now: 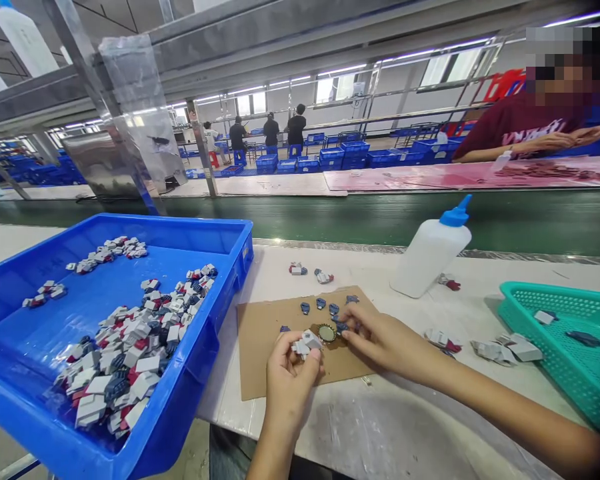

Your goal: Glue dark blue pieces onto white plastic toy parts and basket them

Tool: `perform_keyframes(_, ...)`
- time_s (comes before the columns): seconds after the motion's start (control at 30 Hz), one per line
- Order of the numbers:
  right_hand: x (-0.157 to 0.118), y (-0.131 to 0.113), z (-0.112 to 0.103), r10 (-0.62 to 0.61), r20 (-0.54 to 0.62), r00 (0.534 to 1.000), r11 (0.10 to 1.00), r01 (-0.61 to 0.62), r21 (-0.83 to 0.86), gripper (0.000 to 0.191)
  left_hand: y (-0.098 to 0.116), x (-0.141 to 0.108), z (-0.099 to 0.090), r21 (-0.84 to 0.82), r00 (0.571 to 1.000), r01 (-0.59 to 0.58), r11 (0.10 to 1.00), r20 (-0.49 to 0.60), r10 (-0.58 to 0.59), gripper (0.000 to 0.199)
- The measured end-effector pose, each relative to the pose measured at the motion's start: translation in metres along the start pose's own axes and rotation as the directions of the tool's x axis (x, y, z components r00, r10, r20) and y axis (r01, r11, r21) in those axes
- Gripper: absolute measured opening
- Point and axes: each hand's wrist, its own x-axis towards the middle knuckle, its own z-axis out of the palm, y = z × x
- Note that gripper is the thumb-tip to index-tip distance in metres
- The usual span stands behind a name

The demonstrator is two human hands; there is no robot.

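Observation:
My left hand [291, 367] is closed, with a light grey plastic toy part [307, 343] pinched between thumb and fingers. Close by on the right, my right hand [367, 331] pinches a small dark blue piece [340, 327], partly hidden by the fingertips. Between the hands a bottle cap [327, 333] lies crimped edge up, with something pale inside it, on a brown cardboard sheet [260, 363]. Along the far side of the cardboard lie several small dark blue pieces [321, 303]; another blue piece [285, 329] is just beyond my left hand.
At left stands a blue tray [205, 367] holding many grey, red and blue parts. A white squeeze bottle [427, 257] leans behind the cardboard. Loose grey parts [505, 350] and a green basket [530, 293] are at right. Across the green conveyor [300, 215] sits a person [520, 127].

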Motion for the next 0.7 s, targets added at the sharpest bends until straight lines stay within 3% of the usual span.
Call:
perform_keyframes(0.17,0.020,-0.008,0.003,-0.115,0.049,0.992,0.977,0.122,-0.175,0.013,-0.004,0.002,-0.003,-0.017,0.995,0.049,0.999,0.085,-0.047,0.035)
perform_keyframes(0.53,0.019,-0.014,0.002,-0.155,0.137,0.978,0.939,0.189,-0.288,0.010,-0.006,0.002,-0.004,-0.007,0.988,0.091,0.996,0.127,-0.089,0.037)
perform_keyframes(0.7,0.018,-0.012,-0.003,-0.144,0.092,0.985,0.969,0.159,-0.188,0.012,-0.003,0.001,-0.004,0.001,0.988,0.107,0.994,0.115,-0.106,0.034)
